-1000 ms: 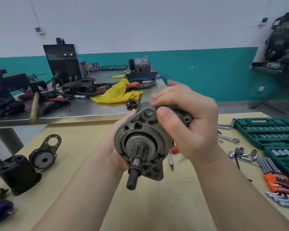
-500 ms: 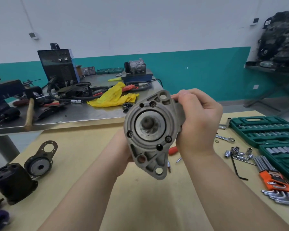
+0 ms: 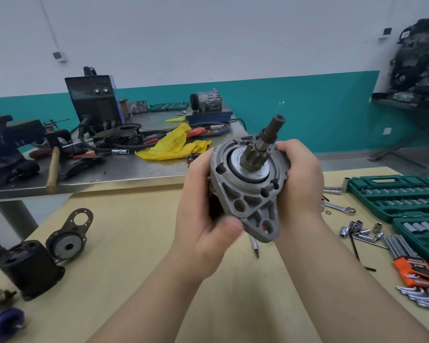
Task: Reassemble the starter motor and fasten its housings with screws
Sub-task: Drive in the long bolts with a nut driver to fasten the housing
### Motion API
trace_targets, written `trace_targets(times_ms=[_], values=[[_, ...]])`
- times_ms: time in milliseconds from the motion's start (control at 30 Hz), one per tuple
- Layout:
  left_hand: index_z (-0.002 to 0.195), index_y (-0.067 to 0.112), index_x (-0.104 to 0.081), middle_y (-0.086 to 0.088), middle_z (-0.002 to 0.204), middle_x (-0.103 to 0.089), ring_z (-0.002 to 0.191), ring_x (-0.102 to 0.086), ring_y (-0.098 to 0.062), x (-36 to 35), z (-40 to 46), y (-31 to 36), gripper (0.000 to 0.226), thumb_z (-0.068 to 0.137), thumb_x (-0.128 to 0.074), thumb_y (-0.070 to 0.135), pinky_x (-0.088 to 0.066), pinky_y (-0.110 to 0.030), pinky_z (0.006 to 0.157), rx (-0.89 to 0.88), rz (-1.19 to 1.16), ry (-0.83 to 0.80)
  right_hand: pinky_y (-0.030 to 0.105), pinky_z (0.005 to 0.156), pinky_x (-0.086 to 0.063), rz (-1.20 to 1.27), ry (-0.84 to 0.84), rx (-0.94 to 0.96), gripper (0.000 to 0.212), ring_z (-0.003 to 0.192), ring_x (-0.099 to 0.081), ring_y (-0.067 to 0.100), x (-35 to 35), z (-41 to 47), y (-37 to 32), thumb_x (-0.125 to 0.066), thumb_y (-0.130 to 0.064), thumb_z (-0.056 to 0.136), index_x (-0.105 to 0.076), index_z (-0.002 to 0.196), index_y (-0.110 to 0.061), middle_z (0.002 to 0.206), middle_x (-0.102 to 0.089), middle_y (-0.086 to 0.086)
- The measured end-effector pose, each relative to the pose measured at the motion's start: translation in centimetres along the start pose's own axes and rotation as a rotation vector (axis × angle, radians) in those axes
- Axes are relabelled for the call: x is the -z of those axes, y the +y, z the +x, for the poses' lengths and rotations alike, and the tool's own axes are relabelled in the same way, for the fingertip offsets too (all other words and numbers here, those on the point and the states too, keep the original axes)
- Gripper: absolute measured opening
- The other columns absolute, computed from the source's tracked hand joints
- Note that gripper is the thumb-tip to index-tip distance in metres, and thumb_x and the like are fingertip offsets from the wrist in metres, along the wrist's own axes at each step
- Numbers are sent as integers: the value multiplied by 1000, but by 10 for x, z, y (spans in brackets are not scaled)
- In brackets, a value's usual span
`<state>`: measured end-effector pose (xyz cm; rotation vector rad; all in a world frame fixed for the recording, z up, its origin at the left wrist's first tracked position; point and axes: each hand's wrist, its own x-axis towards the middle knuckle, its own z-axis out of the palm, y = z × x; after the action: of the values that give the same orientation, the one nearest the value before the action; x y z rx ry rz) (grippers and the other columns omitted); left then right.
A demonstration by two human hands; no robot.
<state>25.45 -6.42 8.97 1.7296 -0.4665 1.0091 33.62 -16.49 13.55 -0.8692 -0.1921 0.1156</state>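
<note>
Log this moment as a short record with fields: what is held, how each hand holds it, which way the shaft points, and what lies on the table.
held: starter housing, off the table
left hand: grips its left side
right hand: grips its right side
shaft: points up and away
table left: black motor body; end plate
table right: green socket cases; loose sockets; hex keys
fastening: no screw being driven

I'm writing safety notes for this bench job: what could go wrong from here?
1. The grey cast-aluminium starter housing is held in mid-air by the left hand and right hand alone; a slip could drop it.
2. The dark steel pinion shaft juts upward, so it might knock something.
3. Loose silver sockets nearby could get scattered.
</note>
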Motion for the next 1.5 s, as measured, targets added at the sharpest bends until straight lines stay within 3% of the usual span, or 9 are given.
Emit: trace_targets(times_ms=[133, 367, 467, 567, 667, 833, 1000, 1233, 1500], values=[[160, 16, -30, -9, 154, -51, 142, -52, -33, 14, 1, -9, 107, 79, -90, 50, -49, -44, 111, 20, 125, -53, 24, 44, -30, 67, -8, -82, 42, 56, -28, 18, -1, 1, 1, -60, -9, 87, -20, 80, -19, 66, -27, 3], [152, 53, -28, 21, 147, -58, 133, -61, -8, 19, 1, -12, 96, 79, -89, 44, -57, -42, 98, 33, 318, 36, 22, 44, -39, 134, -23, -117, 41, 45, -40, 16, -5, 2, 4, -58, -7, 90, -23, 73, -21, 57, -37, -1], [147, 49, -40, 13, 142, -63, 124, -66, -15, 25, 5, -5, 88, 76, -92, 47, -59, -41, 93, 149, 182, 84, 37, 68, -50, 82, -143, -203, 26, 70, -62, 24, -5, 5, 4, -64, -29, 91, -49, 73, -20, 78, -59, 6], [134, 38, -56, 14, 126, -72, 112, -71, -9, 27, 12, 5, 72, 73, -92, 45, -60, -25, 83, 266, 92, 222, 34, 59, -57, -155, -252, -85, 41, 74, -74, 17, -7, 6, 2, -58, -57, 96, -73, 70, -28, 85, -76, -2], [124, 30, -65, 3, 118, -77, 109, -75, -22, 29, 17, 7, 55, 75, -87, 44, -63, -45, 84, 431, -110, 316, 41, 68, -61, -337, -323, 107, 47, 84, -76, 17, -11, 1, 4, -55, -70, 91, -77, 94, -29, 94, -78, 0], [122, 20, -67, -5, 112, -79, 100, -78, -26, 27, 21, 11, 47, 82, -82, 41, -62, -39, 72, 581, -292, 383, 61, 102, -56, -406, -411, 142, 41, 108, -74, 28, -10, 1, 13, -59, -57, 98, -71, 110, -20, 109, -77, 8], [117, 33, -72, -3, 111, -80, 96, -79, -28, 22, 22, 12, 57, 74, -73, 70, -62, -44, 67, 728, -298, 379, 26, 74, -57, -394, -391, 167, 27, 90, -74, 7, -4, 7, 21, -60, -52, 101, -71, 95, -28, 93, -77, -10], [116, 35, -78, -2, 113, -81, 103, -78, -28, 25, 28, 16, 69, 84, -44, 87, -61, -58, 90, 815, -277, 449, 40, 82, -51, -358, -351, 89, 42, 83, -69, 7, -3, 9, 30, -57, -68, 89, -68, 89, -27, 85, -71, -11], [99, 38, -80, 4, 98, -82, 87, -80, -18, 23, 29, 26, 46, 96, -47, 70, -64, -40, 63, 786, -205, 467, 55, 107, -52, -253, -323, -23, 42, 109, -73, 18, 0, 9, 35, -58, -67, 89, -78, 105, -33, 109, -78, -4]])
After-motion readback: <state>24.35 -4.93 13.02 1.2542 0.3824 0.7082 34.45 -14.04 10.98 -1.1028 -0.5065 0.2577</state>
